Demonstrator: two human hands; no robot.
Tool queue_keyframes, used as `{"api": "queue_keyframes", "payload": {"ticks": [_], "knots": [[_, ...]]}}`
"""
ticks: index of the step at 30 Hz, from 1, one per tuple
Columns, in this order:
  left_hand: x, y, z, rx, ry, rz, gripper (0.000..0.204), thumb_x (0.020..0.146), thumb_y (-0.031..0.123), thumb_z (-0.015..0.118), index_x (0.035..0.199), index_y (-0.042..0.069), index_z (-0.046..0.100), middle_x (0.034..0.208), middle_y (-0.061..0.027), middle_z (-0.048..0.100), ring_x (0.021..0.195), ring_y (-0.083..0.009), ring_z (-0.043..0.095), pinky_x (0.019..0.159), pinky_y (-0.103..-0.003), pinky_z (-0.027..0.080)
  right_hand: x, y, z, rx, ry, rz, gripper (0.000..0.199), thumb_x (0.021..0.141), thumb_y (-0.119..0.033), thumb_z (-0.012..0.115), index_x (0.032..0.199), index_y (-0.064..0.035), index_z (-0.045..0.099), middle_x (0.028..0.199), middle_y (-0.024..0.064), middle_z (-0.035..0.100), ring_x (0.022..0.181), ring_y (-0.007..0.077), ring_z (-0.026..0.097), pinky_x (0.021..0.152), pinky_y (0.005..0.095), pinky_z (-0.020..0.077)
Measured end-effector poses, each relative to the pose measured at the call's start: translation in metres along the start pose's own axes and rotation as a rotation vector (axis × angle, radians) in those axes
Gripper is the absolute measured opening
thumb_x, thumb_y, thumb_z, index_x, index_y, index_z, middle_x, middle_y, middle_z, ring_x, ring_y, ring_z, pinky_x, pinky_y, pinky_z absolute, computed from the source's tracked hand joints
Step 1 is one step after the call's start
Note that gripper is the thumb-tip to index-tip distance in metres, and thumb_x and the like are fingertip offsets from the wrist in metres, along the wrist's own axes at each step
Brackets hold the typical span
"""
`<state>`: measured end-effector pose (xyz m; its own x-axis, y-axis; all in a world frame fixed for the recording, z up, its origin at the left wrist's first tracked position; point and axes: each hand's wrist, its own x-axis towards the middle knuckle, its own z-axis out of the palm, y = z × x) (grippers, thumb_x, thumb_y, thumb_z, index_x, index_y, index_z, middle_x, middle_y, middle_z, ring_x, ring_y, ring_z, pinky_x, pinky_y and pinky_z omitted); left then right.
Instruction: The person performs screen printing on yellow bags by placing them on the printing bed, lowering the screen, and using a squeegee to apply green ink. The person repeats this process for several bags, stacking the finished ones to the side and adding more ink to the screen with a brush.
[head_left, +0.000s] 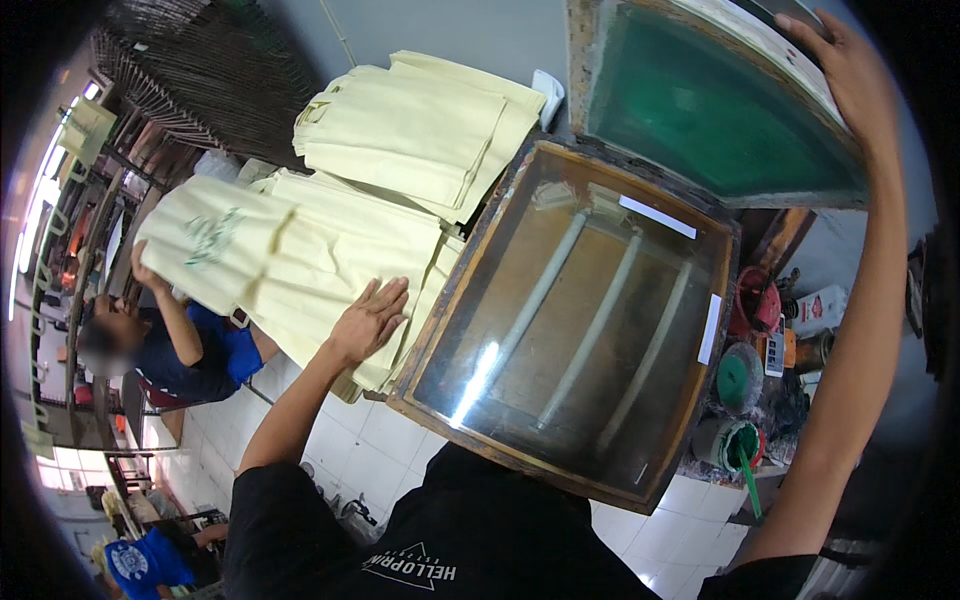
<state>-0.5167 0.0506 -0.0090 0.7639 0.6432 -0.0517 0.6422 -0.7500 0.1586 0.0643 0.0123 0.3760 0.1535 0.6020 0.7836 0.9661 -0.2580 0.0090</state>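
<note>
My left hand (pixel 372 322) lies flat, fingers stretched out, on a stack of pale yellow cloth bags (pixel 350 250). At the upper right, my raised right hand (pixel 838 70) is closed on the edge of a tilted silkscreen frame (pixel 640 160) with green mesh. Between my hands is a wooden-framed glass printing table (pixel 590 300), with pale tubes beneath the glass and white strips along two sides. On the left, a co-worker's hand (pixel 150 270) holds a bag with a green print (pixel 213 235).
A second pile of folded pale bags (pixel 430 125) sits behind the first. To the right stand a red container (pixel 757 300), a tub of green ink (pixel 735 378) and an ink pot with a green stick (pixel 748 470). A dark wire drying rack (pixel 205 75) fills the upper left.
</note>
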Motion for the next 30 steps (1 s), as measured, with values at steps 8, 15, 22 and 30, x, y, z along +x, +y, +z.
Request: {"api": "queue_keyframes", "payload": {"ticks": [8,15,22,30], "knots": [[-0.022,0.025,-0.016,-0.206,0.116,-0.049,0.033,0.099,0.022,0.062,0.123,0.0,0.069,0.147,-0.0154,0.057,0.143,-0.0292,0.047,0.125,-0.048,0.025,-0.031,-0.048,-0.026,0.053,0.038,0.036,0.04,0.084,-0.038,0.077,0.091,0.001,0.075,0.08,0.0186,0.073,0.071,0.0286,0.068,0.07,0.0414,0.0508],[0.013,0.072,-0.054,-1.156,0.382,-0.447,0.033,0.103,0.022,0.058,0.129,0.003,0.068,0.143,-0.0191,0.06,0.145,-0.0335,0.043,0.125,-0.047,0.024,-0.019,-0.036,-0.024,0.111,-0.112,0.197,0.042,0.084,-0.041,0.077,0.09,0.0006,0.076,0.078,0.0169,0.073,0.07,0.027,0.067,0.07,0.0411,0.0515],[0.114,0.245,0.033,-0.138,0.077,0.264,0.07,0.106,0.048,0.043,0.156,0.0,0.034,0.166,-0.0188,0.028,0.157,-0.0311,0.019,0.127,-0.051,0.012,-0.022,-0.009,-0.022,0.1,-0.037,-0.008,0.045,0.085,-0.044,0.077,0.086,0.0008,0.075,0.074,0.0165,0.072,0.065,0.0267,0.064,0.067,0.042,0.0511],[0.223,0.303,0.03,-0.636,0.102,0.27,0.067,0.106,0.048,0.043,0.158,0.006,0.035,0.164,-0.0234,0.029,0.155,-0.0357,0.021,0.126,-0.05,0.013,-0.015,0.0,-0.014,0.07,-0.051,-0.035,0.049,0.085,-0.046,0.077,0.099,0.0017,0.078,0.093,0.0221,0.075,0.087,0.0351,0.072,0.081,0.0455,0.0552]]}}
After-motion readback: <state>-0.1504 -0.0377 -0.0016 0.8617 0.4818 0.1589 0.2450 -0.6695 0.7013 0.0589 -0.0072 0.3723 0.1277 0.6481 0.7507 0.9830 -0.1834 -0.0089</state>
